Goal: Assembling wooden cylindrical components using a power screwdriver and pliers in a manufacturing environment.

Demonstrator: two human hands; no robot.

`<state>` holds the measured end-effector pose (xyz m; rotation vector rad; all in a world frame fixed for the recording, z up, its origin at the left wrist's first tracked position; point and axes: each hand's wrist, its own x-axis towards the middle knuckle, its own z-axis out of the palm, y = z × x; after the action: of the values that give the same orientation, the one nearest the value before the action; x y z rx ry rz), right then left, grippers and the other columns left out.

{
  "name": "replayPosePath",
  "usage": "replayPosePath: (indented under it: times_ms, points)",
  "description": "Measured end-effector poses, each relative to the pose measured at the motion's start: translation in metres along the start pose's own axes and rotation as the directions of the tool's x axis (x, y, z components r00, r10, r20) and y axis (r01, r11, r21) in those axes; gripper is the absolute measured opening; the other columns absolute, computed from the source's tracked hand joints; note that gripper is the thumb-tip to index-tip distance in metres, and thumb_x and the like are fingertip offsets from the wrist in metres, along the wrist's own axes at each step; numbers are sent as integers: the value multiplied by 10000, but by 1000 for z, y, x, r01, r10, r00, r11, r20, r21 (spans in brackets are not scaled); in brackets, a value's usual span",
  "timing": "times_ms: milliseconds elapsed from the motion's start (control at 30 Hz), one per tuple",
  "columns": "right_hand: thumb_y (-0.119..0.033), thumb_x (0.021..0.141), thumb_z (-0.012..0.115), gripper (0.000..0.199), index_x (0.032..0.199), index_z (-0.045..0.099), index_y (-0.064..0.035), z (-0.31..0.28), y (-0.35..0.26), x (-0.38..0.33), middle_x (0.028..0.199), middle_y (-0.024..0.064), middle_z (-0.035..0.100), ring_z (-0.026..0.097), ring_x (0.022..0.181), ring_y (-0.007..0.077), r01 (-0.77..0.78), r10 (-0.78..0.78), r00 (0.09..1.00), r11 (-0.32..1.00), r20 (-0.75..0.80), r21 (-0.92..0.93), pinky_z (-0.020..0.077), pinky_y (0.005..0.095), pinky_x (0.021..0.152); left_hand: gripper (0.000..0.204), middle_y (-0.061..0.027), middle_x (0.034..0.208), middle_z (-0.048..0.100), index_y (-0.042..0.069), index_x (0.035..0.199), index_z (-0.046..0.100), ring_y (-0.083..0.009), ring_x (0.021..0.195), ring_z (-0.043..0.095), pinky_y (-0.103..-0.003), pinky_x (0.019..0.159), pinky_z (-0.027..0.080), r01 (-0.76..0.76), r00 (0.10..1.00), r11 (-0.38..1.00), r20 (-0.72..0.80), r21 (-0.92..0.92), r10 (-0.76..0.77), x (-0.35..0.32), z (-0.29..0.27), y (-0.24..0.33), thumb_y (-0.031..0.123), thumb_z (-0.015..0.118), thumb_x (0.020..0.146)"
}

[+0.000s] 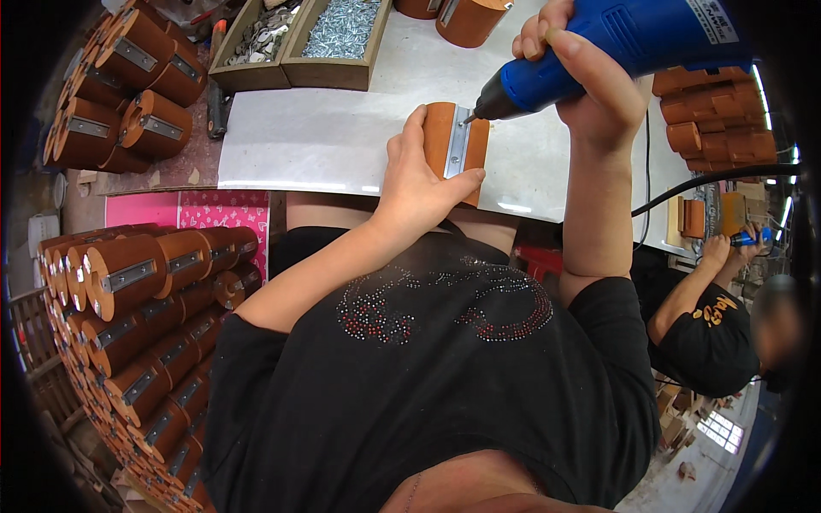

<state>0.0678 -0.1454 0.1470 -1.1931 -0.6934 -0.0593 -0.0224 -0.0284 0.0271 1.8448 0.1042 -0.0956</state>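
Observation:
On the white work surface (299, 141) lies a reddish-brown wooden cylinder (438, 128) with a flat metal strip (459, 141) along its upward side. My left hand (419, 175) grips the cylinder from its near left side, fingers on the left and thumb across the near end. Raised at the right, my right hand (599, 90) is wrapped round a blue electric screwdriver (547, 79). The tool slants down to the left, its bit at the strip's far screw (463, 123). A second screw head (455, 160) sits in the strip's near part.
Behind stand a wooden box of small screws (342, 34) and a box of metal plates (269, 38). Similar cylinders are stacked at far left (128, 94), near left (145, 316) and right (714, 111). A black cable (718, 175) runs right, where a co-worker (710, 333) holds a blue tool.

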Motion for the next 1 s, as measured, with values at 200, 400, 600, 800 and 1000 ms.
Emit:
replayPosePath:
  times_ms: [200, 400, 600, 800, 1000]
  points:
    - [-21, 660, 619, 529, 1135, 395, 36, -1, 5, 0, 704, 81, 535, 571, 621, 197, -10, 10, 1000, 1000, 16, 17, 490, 327, 624, 963, -271, 1221, 323, -14, 1377, 139, -380, 1150, 370, -426, 977, 350, 30, 999, 999, 15, -41, -30, -1, -1, 1, 318, 725, 688]
    - [-11, 659, 617, 528, 1138, 399, 38, -1, 6, 2, 713, 85, 541, 572, 623, 199, -31, 30, 999, 999, 15, 37, 492, 331, 623, 968, -272, 1218, 325, -9, 1379, 140, -380, 1142, 377, -429, 970, 353, 27, 1000, 999, 9, -44, -27, 0, -1, 0, 327, 724, 684]
    - [-8, 654, 608, 529, 1138, 401, 48, 0, 7, 5, 728, 96, 554, 579, 623, 202, -64, 64, 998, 998, 18, 15, 496, 335, 620, 966, -277, 1214, 340, -15, 1375, 152, -385, 1141, 379, -433, 968, 352, 27, 1000, 998, 8, -49, -26, 0, -1, -3, 341, 722, 681]
    - [-25, 647, 610, 529, 1130, 404, 43, 4, 0, 7, 725, 89, 552, 579, 616, 197, -69, 69, 997, 998, 24, -5, 497, 332, 613, 970, -279, 1214, 346, -20, 1373, 158, -388, 1143, 378, -438, 969, 349, 18, 1000, 999, 12, -41, -18, 1, 0, -1, 347, 725, 675]
    - [-23, 635, 622, 522, 1115, 420, 28, 8, 0, 10, 717, 76, 550, 578, 609, 193, -103, 105, 994, 994, 38, -31, 496, 331, 613, 969, -282, 1218, 345, -22, 1372, 166, -382, 1134, 383, -438, 966, 348, -18, 1000, 1000, -25, -22, 17, 0, 1, -4, 343, 727, 671]
